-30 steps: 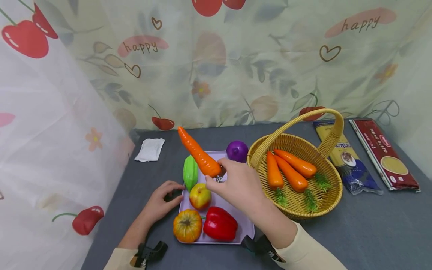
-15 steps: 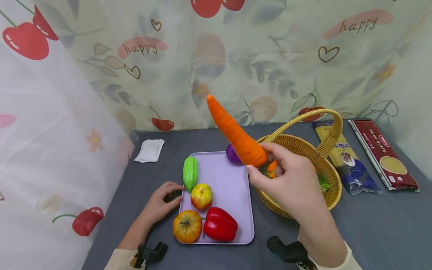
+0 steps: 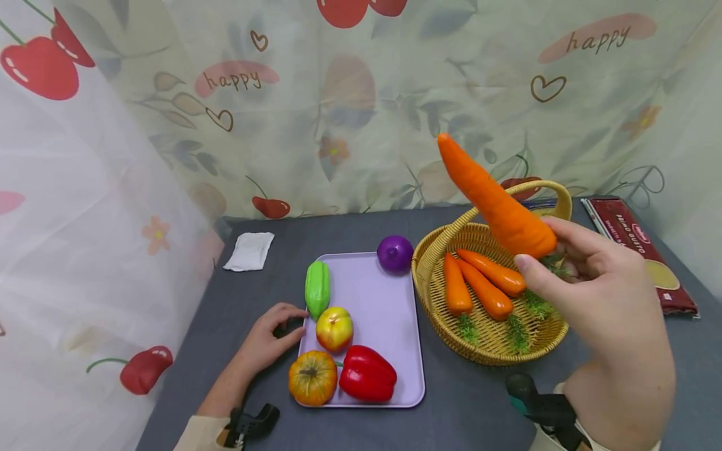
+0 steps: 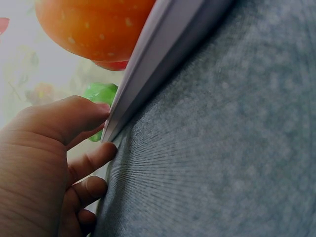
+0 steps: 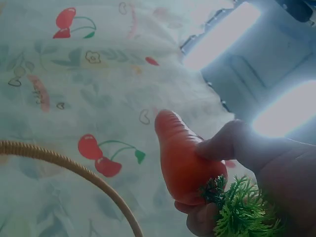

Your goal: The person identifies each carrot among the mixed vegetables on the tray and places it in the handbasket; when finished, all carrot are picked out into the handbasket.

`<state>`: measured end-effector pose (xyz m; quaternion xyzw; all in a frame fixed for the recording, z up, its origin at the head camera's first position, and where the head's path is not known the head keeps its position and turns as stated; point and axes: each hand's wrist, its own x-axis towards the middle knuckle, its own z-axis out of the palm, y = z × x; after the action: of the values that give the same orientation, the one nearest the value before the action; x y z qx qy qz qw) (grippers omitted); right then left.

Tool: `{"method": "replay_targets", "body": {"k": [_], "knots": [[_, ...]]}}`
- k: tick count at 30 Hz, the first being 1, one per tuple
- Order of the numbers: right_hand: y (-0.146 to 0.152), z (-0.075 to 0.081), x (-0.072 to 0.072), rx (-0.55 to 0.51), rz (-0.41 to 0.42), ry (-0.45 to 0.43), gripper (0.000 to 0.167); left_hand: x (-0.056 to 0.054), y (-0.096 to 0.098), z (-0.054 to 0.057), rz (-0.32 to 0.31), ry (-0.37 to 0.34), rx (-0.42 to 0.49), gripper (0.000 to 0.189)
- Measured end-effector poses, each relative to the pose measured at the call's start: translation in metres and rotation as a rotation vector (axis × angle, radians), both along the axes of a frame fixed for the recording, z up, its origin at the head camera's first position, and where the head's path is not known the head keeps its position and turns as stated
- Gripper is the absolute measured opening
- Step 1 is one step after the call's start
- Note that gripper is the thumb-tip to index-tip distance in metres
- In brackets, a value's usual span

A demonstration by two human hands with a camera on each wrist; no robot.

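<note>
My right hand (image 3: 609, 307) holds an orange carrot (image 3: 496, 200) by its thick leafy end, between thumb and fingers, up over the right part of the wicker basket (image 3: 425, 294). Its tip points up and to the left. In the right wrist view green leaves (image 5: 247, 207) hang below the fingers. Several other carrots (image 3: 485, 291) lie in the basket. My left hand (image 3: 271, 338) rests on the table with thumb and fingertips at the left edge of the lilac tray (image 3: 389, 319). Beside it on the tray are a green ridged vegetable (image 3: 318, 288) and a yellow-red fruit (image 3: 334, 329).
A small pumpkin (image 3: 313, 378) and a red bell pepper (image 3: 368, 374) sit at the tray's near end, a purple onion (image 3: 395, 254) at its far right corner. A white packet (image 3: 249, 252) lies back left. The basket's tall handle (image 3: 451, 241) arches up; a red pasta pack (image 3: 626, 232) lies beyond.
My right hand has carried the carrot up and to the right, from above the tray to above the basket. The left hand has stayed at the tray's edge.
</note>
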<state>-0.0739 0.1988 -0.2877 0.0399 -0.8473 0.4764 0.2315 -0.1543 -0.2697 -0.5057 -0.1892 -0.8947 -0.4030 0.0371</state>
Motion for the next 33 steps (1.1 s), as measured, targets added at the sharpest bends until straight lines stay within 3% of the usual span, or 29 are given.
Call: {"method": "replay_targets", "body": {"k": [5, 10, 15, 21, 27, 30, 33], "knots": [[0.028, -0.005, 0.000, -0.060, -0.038, 0.000, 0.046, 0.000, 0.000, -0.001, 0.001, 0.005, -0.003, 0.027], [0.061, -0.016, -0.004, -0.099, -0.006, 0.069, 0.048, 0.000, 0.000, 0.000, 0.014, 0.002, -0.011, 0.027], [0.096, -0.031, -0.009, -0.108, 0.003, 0.080, 0.050, 0.000, 0.001, 0.001, 0.019, -0.013, -0.019, 0.028], [0.130, -0.053, -0.013, -0.108, 0.088, 0.066, 0.051, 0.001, 0.002, 0.004, 0.025, -0.014, -0.021, 0.028], [0.155, -0.068, -0.013, -0.095, 0.152, -0.048, 0.056, 0.001, 0.002, 0.005, 0.032, -0.021, -0.017, 0.028], [0.159, -0.073, -0.015, -0.071, 0.131, -0.158, 0.054, 0.001, 0.003, 0.005, 0.031, -0.025, -0.013, 0.028], [0.157, -0.075, -0.020, 0.001, 0.073, -0.295, 0.037, 0.001, 0.003, 0.004, 0.027, -0.023, -0.011, 0.028]]}}
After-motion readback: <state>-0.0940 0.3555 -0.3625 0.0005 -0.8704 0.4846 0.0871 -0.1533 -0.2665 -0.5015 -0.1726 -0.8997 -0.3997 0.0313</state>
